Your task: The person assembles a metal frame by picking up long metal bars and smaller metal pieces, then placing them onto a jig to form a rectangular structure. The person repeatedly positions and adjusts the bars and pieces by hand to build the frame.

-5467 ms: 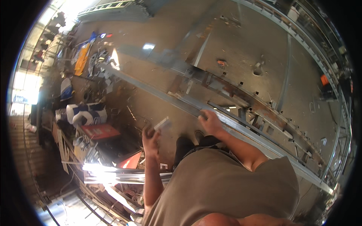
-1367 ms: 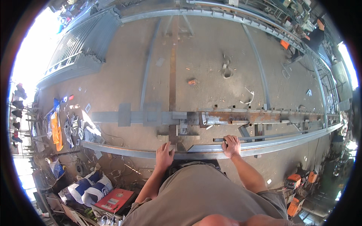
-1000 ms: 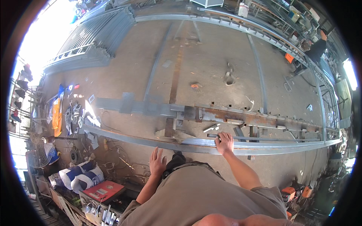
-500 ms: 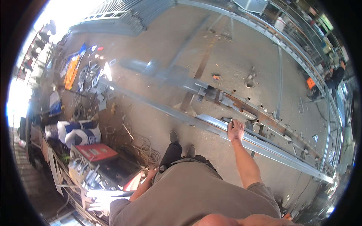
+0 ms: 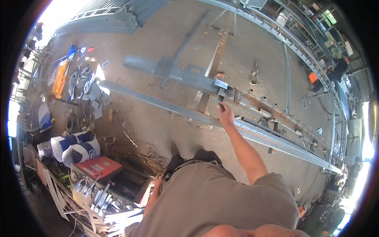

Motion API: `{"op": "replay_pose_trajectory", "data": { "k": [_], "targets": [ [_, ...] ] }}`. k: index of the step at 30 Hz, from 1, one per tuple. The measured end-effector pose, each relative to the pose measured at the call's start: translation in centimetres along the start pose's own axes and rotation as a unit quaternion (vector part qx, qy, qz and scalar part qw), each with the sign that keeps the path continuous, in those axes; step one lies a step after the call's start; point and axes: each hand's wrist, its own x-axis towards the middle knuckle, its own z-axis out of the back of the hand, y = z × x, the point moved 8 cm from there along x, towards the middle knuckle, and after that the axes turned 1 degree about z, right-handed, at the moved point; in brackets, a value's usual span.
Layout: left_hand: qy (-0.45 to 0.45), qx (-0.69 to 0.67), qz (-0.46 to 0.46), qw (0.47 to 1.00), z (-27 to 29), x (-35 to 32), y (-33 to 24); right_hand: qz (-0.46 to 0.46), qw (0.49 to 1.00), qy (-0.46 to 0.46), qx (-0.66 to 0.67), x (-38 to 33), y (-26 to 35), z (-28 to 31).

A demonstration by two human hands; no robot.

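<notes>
My right hand (image 5: 226, 115) reaches forward over a long grey steel beam (image 5: 158, 103). Its fingers are closed around a small dark object (image 5: 219, 102) whose kind I cannot make out. Just beyond the fingertips a bright rectangular metal piece (image 5: 221, 84) sits at the end of a thick grey steel tube (image 5: 185, 76); whether the held object touches it is unclear. My left hand (image 5: 158, 182) hangs low by my hip, close to the edge of a red-topped box (image 5: 98, 167), and its fingers are mostly hidden.
Rusty steel supports (image 5: 268, 113) with short metal pieces continue to the right. A coiled hose (image 5: 155, 162) lies near my feet. White-and-blue sacks (image 5: 83, 152) and metal scraps (image 5: 96, 94) are at left. Stacked profiles (image 5: 102, 19) lie far left. Another person (image 5: 337, 71) is at far right.
My right hand has moved left and farther forward, off the shiny beam to the end of the thick tube. The bright rectangular piece now shows clearly there. My left hand stays low.
</notes>
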Motion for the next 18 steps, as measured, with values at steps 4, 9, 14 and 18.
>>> {"op": "replay_pose_trajectory", "data": {
  "k": [4, 9, 14, 18],
  "targets": [
    [0.009, -0.055, -0.079, 0.995, 1.9, 0.7, 0.5, -0.337, 0.842, 0.069, 0.415, 4.7, 0.1, -12.2],
    [-0.033, -0.112, -0.143, 0.983, 1.3, -0.1, 2.3, -0.496, 0.676, 0.036, 0.544, 9.7, -0.5, -20.8],
    [-0.031, -0.061, -0.102, 0.992, 1.2, -1.5, 2.3, -0.522, 0.667, 0.000, 0.533, 10.5, -0.6, -22.8],
    [0.009, -0.025, -0.079, 0.997, 2.1, -0.6, -1.0, -0.421, 0.736, 0.011, 0.531, 9.2, 2.1, -19.2]
  ]
}}
